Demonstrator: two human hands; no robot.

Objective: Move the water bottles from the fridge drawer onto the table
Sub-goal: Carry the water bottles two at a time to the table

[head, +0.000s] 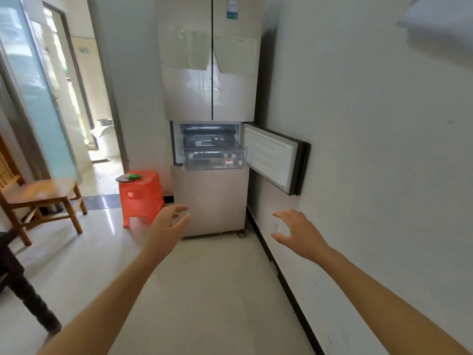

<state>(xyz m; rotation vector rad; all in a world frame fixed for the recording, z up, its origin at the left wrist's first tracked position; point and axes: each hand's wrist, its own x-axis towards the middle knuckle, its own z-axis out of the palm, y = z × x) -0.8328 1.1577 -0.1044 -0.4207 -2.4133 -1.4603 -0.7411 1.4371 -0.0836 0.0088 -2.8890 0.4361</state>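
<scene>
A tall beige fridge (210,73) stands ahead against the right wall. Its middle compartment door (273,157) is swung open to the right. A clear plastic drawer (190,165) is pulled partway out, and water bottles (229,160) with light caps lie inside it, blurred behind the plastic. My left hand (169,224) and my right hand (297,233) are both stretched forward at waist height, fingers spread and holding nothing, well short of the drawer.
An orange plastic stool (142,196) with a plate and a green item on top stands left of the fridge. A wooden chair (43,198) sits farther left. A dark table leg (28,290) shows at the left edge. White wall (371,149) runs along the right.
</scene>
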